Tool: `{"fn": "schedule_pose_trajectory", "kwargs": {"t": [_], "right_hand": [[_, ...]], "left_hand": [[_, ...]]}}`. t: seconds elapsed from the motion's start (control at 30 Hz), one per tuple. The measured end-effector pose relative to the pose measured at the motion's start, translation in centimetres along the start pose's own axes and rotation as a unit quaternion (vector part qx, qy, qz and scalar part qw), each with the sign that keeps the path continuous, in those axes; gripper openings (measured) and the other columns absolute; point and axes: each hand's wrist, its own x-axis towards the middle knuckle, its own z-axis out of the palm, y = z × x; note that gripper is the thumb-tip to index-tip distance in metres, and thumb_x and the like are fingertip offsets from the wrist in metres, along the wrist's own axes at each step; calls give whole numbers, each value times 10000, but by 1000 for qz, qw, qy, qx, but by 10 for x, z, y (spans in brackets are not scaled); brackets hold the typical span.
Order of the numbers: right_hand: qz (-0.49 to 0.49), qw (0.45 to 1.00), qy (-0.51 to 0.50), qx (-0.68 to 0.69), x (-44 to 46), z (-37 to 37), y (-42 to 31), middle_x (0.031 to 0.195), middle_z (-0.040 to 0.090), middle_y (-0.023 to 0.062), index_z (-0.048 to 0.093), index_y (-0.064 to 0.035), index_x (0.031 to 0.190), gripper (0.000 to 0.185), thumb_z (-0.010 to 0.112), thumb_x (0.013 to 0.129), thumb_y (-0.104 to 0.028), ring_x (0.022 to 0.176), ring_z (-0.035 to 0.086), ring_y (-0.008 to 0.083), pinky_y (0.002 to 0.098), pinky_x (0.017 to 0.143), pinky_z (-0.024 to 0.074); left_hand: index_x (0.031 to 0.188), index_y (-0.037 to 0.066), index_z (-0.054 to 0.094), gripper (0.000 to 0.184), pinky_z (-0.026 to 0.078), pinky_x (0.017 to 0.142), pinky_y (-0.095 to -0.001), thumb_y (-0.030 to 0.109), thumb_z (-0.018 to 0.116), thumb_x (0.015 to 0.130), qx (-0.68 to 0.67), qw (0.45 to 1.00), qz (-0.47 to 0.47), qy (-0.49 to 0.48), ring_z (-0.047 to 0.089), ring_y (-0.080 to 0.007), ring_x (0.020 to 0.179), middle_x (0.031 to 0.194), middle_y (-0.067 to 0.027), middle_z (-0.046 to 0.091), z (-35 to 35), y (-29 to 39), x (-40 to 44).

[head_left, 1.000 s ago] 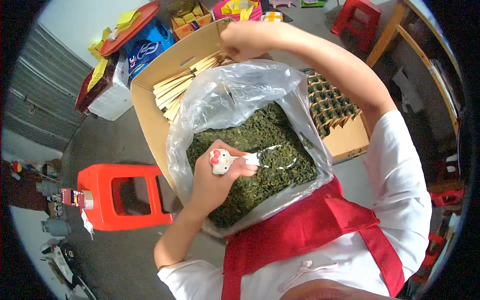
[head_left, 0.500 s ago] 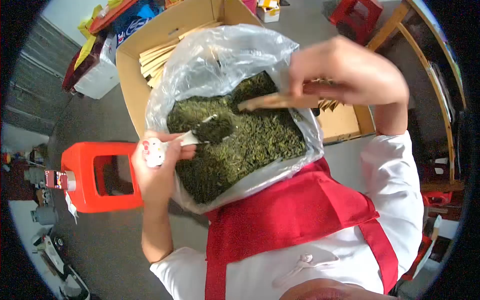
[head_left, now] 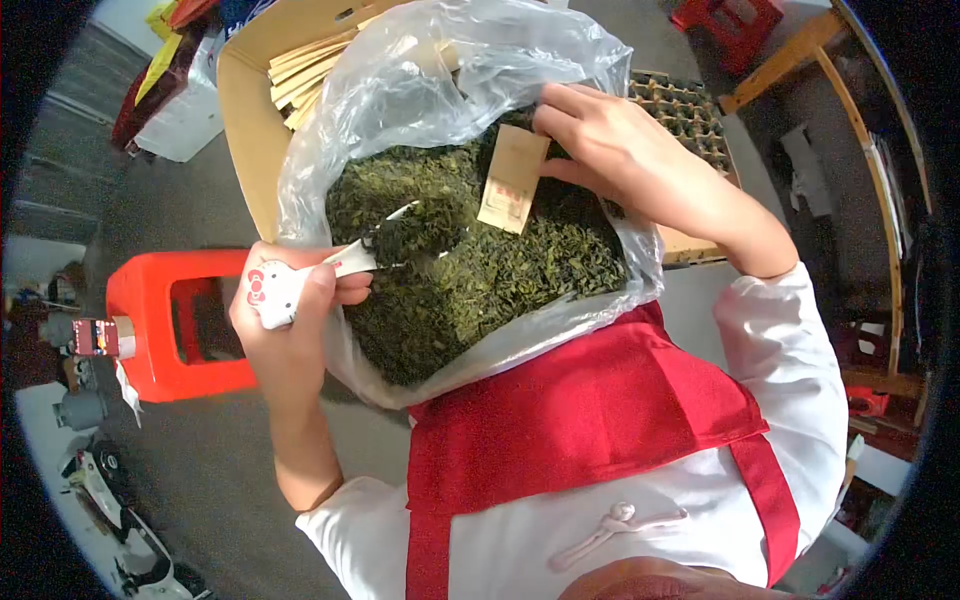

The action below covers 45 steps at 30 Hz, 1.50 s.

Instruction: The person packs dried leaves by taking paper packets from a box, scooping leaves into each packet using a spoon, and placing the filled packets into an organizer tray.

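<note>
My left hand (head_left: 285,345) is closed around the cat-face handle of a white spoon (head_left: 352,261). Its bowl is heaped with dark green dried leaves, over the mass of loose leaves (head_left: 500,285) that look like tea. These leaves lie in a large clear plastic bag (head_left: 470,45) with its mouth spread wide. At the far right of the bag, my right hand (head_left: 620,140) grips a small brown paper packet (head_left: 515,180) with red print. The packet is tilted above the leaves, to the right of the spoon. I cannot see into its opening.
The plastic bag sits in a cardboard box (head_left: 242,130), where a stack of flat paper packets (head_left: 305,75) stands at the left. Right of the bag is a gridded tray (head_left: 685,110) of packets. A red stool (head_left: 140,330) stands at the left, with a wooden frame (head_left: 780,65) at the right.
The paper packet in my right hand has swung to show its printed face, and that hand has moved left. My left hand keeps hold of the loaded spoon. The view has shifted slightly.
</note>
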Motion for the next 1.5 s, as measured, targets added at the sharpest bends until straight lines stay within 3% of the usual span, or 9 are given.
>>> {"fn": "schedule_pose_trajectory", "kwargs": {"t": [0.23,0.53,0.57,0.8,0.87,0.97,1.1,1.3,1.5], "right_hand": [[50,996,-54,-50,10,34,1,982,538,144,538,27,885,213,674,767,-87,949,577,354,404,791,520],[27,986,3,162,23,42,13,883,595,149,558,-13,921,199,670,758,-37,858,609,369,430,725,490],[50,987,-14,149,23,40,12,794,635,143,547,-3,928,196,659,769,-29,814,634,362,427,714,496],[101,961,-69,247,23,27,1,733,653,150,532,2,966,196,629,798,-33,743,659,360,434,674,506],[82,959,-80,261,26,19,1,788,659,170,525,5,987,216,626,801,-39,777,664,350,432,689,509],[-41,988,31,146,26,16,9,852,630,175,520,12,983,223,629,802,-60,857,639,330,428,748,501],[-62,991,-79,86,20,13,-10,977,620,141,581,-2,1003,311,700,770,-170,980,583,331,421,870,495],[-160,979,-47,116,19,37,-17,899,570,106,561,-32,851,195,701,765,-137,868,551,290,394,834,451],[-139,965,-69,211,11,34,-23,879,551,131,539,4,842,190,688,747,-66,904,582,341,437,796,483]], "left_hand": [[942,-44,524,85,598,671,-325,6,586,912,-8,1000,-3,-3,702,-228,748,913,-209,676,3,4,2],[955,-56,530,96,598,670,-319,16,582,919,-20,1000,-7,-4,704,-230,751,913,-209,678,1,-1,0],[955,-56,530,95,597,670,-318,16,581,919,-21,1000,-6,-4,704,-229,750,912,-208,678,2,0,1],[951,-55,530,89,596,669,-313,13,578,918,-21,1000,1,-5,703,-228,745,911,-209,678,3,1,2],[949,-54,529,87,597,668,-313,11,577,917,-23,1000,2,0,703,-229,743,912,-211,677,3,1,2],[950,-55,526,85,597,667,-313,4,575,913,-22,1000,1,13,703,-231,743,913,-212,676,2,1,1],[950,-56,524,87,598,665,-315,-1,577,910,-14,1000,-1,13,704,-234,745,917,-216,675,3,1,0],[942,-50,528,70,601,671,-319,-19,581,909,-18,1000,-12,7,706,-234,759,921,-214,678,2,-1,1],[935,-54,539,66,604,683,-304,-30,594,908,15,999,-33,-24,709,-214,774,919,-192,685,12,2,5]]}}
